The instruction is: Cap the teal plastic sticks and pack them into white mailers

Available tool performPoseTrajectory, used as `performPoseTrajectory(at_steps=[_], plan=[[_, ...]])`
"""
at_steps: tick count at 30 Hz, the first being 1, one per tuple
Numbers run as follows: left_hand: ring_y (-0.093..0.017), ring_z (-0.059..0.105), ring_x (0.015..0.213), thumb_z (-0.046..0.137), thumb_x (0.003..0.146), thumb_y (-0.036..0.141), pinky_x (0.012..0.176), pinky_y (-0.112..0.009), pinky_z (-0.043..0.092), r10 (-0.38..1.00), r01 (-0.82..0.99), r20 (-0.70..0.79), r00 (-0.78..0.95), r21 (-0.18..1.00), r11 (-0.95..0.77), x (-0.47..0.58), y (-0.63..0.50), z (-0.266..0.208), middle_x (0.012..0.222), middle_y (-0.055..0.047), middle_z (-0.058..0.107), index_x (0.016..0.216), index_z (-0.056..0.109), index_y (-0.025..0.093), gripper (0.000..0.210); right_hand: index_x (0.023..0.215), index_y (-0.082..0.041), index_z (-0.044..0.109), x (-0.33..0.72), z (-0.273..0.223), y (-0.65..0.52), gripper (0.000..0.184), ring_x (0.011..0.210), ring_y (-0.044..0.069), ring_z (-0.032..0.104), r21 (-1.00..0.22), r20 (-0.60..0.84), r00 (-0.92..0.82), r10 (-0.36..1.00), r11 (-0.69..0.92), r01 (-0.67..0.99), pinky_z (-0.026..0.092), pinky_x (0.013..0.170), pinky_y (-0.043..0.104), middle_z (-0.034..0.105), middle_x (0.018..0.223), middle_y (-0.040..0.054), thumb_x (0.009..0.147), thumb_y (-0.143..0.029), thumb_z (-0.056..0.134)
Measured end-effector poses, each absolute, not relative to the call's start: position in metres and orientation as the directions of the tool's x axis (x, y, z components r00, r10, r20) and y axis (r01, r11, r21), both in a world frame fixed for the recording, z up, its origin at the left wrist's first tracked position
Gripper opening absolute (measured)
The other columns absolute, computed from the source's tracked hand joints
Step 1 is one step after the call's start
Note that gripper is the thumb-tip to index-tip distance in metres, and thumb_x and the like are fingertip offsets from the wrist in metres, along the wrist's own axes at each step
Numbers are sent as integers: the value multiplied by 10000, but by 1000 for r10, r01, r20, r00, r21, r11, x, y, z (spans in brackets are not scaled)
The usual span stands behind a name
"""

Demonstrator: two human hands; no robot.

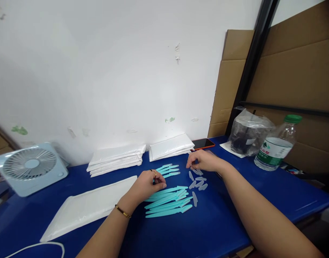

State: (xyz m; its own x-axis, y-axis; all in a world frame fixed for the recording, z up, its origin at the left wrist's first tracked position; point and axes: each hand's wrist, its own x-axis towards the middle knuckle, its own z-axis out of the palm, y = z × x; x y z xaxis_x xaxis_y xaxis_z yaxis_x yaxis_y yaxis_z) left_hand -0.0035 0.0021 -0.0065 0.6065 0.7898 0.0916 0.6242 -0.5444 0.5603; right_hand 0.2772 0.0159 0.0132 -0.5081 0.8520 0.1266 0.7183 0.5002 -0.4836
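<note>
Several teal plastic razor-like sticks [168, 202] lie in a loose pile on the blue table [213, 222], and a few more teal sticks [170, 170] lie just behind them. My left hand [149, 182] rests on the pile's far left end with fingers curled; whether it grips a stick I cannot tell. Several small clear plastic caps [198, 182] lie to the right of the pile. My right hand [203, 161] hovers over the far caps, fingertips pinched down toward one.
Two stacks of white padded envelopes [116, 159] [170, 146] lie by the wall, another envelope [86, 208] lies front left. A small fan [30, 168] stands at left. A phone [203, 144], bagged dark object [247, 134] and water bottle [276, 145] stand at right.
</note>
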Motion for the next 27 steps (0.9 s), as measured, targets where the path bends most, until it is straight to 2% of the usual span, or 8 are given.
performPoseTrajectory(at_steps=[4,10,13,16,21,25,27], plan=[[-106,566,663,619,688,375,577,-172,429,757,613,-26,653,606,-507,-3,-1,-8,777,9,634,783,674,212,197,798,-198,729,278,12,15,193,699,134,577,-476,1,-597,802,526,705,402,591,198,665,830,24,616,-229,674],[-111,568,649,561,723,343,609,-189,429,820,673,13,572,564,-479,-3,6,-11,737,0,647,746,674,202,183,817,-188,726,262,6,15,191,669,137,592,-513,-13,-578,816,490,705,411,607,209,687,758,24,700,-269,597],[-116,572,649,553,720,351,612,-192,432,827,677,6,562,571,-464,-3,5,-10,744,-2,652,740,672,201,192,828,-181,723,262,8,12,214,654,143,598,-535,-25,-510,860,419,734,415,581,208,690,747,27,680,-289,613],[-120,572,644,553,711,364,605,-194,430,837,689,-9,547,573,-444,-3,3,-8,735,-5,655,725,670,197,205,824,-175,722,261,7,12,251,615,138,590,-543,-18,-498,867,409,734,411,553,205,685,729,26,622,-312,664],[-117,562,603,566,687,374,540,-188,409,854,713,-65,517,585,-386,-7,2,-6,658,11,636,697,659,196,201,735,-169,720,261,3,13,148,592,122,579,-526,2,-536,844,457,717,403,544,195,678,693,19,640,-257,648],[-125,569,604,581,659,378,525,-193,404,872,742,-97,480,575,-345,-12,3,-6,647,10,635,691,649,192,200,815,-179,713,254,5,9,212,620,127,572,-506,74,-505,860,468,724,400,545,200,666,726,23,680,-325,637],[-130,575,616,579,655,383,519,-197,394,880,757,-99,464,561,-335,-15,4,-6,662,5,639,695,647,191,207,886,-192,704,246,4,7,247,641,125,563,-487,122,-540,833,524,699,400,559,200,655,777,29,690,-326,638]])
